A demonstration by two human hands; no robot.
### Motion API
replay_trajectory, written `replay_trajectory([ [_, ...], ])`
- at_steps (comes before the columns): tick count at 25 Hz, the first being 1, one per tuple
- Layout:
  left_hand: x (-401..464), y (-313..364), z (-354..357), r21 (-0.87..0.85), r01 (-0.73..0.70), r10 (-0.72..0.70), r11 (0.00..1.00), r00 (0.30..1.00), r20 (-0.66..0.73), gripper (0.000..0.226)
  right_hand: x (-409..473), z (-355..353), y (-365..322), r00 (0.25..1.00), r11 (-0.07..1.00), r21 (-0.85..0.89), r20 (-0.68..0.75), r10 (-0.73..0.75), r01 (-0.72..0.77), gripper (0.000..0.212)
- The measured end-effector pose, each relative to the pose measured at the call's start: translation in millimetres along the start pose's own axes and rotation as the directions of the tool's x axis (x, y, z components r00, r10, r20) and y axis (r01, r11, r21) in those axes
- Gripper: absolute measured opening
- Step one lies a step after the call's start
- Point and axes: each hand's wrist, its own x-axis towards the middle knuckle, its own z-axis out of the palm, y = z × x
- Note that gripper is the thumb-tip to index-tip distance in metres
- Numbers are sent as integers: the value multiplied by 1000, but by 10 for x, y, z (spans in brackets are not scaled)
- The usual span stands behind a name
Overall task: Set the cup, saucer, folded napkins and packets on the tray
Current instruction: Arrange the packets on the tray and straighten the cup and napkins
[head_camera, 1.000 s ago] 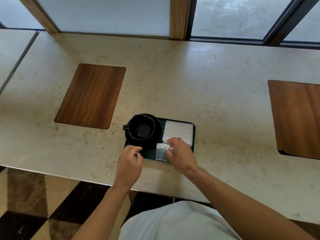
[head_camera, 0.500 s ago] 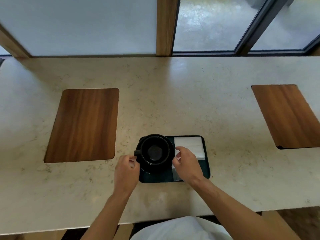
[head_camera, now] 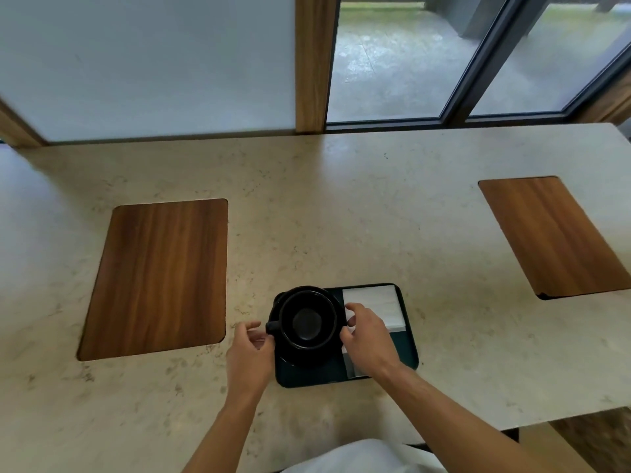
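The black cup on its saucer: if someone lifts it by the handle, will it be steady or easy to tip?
The black cup looks wide and low, so it probably stands steady. It seems glazed ceramic: likely rigid, breakable, fairly heavy for its size. It looks empty, so lifting should spill nothing. On the smooth saucer it may slide if pushed sideways.

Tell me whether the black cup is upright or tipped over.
Upright. The cup sits on its saucer with its round mouth facing up and its dark inside bottom showing.
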Motion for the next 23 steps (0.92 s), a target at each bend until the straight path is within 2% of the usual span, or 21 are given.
replay_trajectory([
  [5,40,-56,63,37,7,-9,999,999,44,23,31,16,5,1000,1000,-3,18,8,-8,42],
  [12,57,-35,64,75,1,-3,997,999,36,22,44,29,-5,999,999,16,34,27,-28,41],
  [23,-5,-48,0,36,-11,8,999,996,86,25,-56,21,-10,998,999,14,49,37,-37,44],
])
